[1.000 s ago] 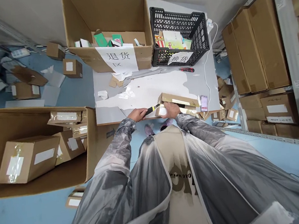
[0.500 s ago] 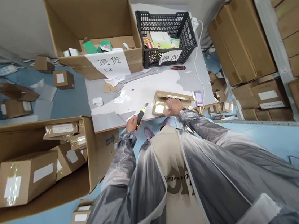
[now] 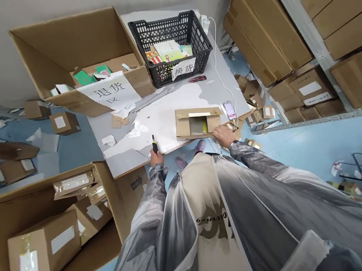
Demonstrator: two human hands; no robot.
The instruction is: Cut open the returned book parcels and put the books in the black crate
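Observation:
A flat cardboard parcel [image 3: 196,123] lies open on the grey table [image 3: 177,103], its flaps spread and a greenish item showing inside. My right hand [image 3: 224,135] grips the parcel's near right edge. My left hand [image 3: 156,158] holds a black and yellow utility knife [image 3: 154,146] upright at the table's near edge, left of the parcel and apart from it. A phone [image 3: 229,109] on a white cable lies just right of the parcel.
A large labelled carton [image 3: 83,64] and a black crate [image 3: 171,44] with books stand at the table's back, a red cutter [image 3: 197,79] in front of the crate. A big carton of parcels [image 3: 44,231] sits at my left. Stacked boxes [image 3: 288,39] fill shelves on the right. Boxes litter the floor.
My left hand drew the knife away from the parcel to the table's near edge. The parcel's flaps now lie open, and my right hand shifted to its near right edge. The view swung left.

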